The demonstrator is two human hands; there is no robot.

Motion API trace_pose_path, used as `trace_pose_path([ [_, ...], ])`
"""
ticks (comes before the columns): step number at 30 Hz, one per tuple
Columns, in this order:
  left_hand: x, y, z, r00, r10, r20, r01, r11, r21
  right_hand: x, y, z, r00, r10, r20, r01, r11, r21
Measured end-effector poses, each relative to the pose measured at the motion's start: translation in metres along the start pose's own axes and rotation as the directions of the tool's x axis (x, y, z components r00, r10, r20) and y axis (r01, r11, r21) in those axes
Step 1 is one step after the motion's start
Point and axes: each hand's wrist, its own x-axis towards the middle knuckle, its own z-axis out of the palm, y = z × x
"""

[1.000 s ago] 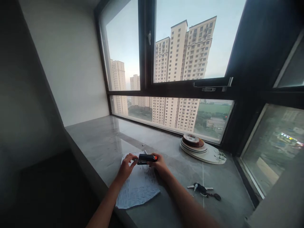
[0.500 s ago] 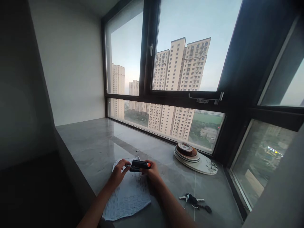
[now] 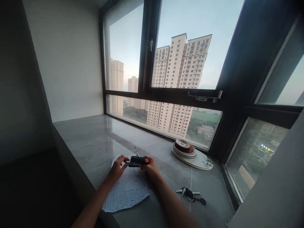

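Observation:
A small black stapler with an orange end sits over the far edge of a stack of printed paper sheets on the grey stone sill. My right hand is closed round the stapler's orange end. My left hand rests on the paper beside the stapler's front, its fingers pinched at that tip. The sheets hang slightly over the sill's near edge.
A stack of plates stands at the back right near the window. A bunch of keys lies on the sill to the right of my right arm. Large windows with dark frames run along the far side; a dark drop lies left of the sill.
The camera has shifted and tilted, so the scene sits a little lower and further left. My hands keep the same hold on the stapler over the paper.

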Motion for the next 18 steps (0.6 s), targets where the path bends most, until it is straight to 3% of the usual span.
trace_pose_path([
  [15, -0.0014, 0.0043, -0.0034, 0.998, 0.043, -0.042, -0.045, 0.997, -0.055, 0.0000, -0.0010, -0.0028, 1.000, -0.013, -0.011, 0.014, 0.998, 0.062],
  [18, -0.0035, -0.0016, -0.0040, 0.998, 0.002, -0.060, -0.008, 0.995, -0.098, -0.0008, -0.0031, -0.0034, 1.000, -0.001, -0.001, 0.001, 0.997, 0.074],
])
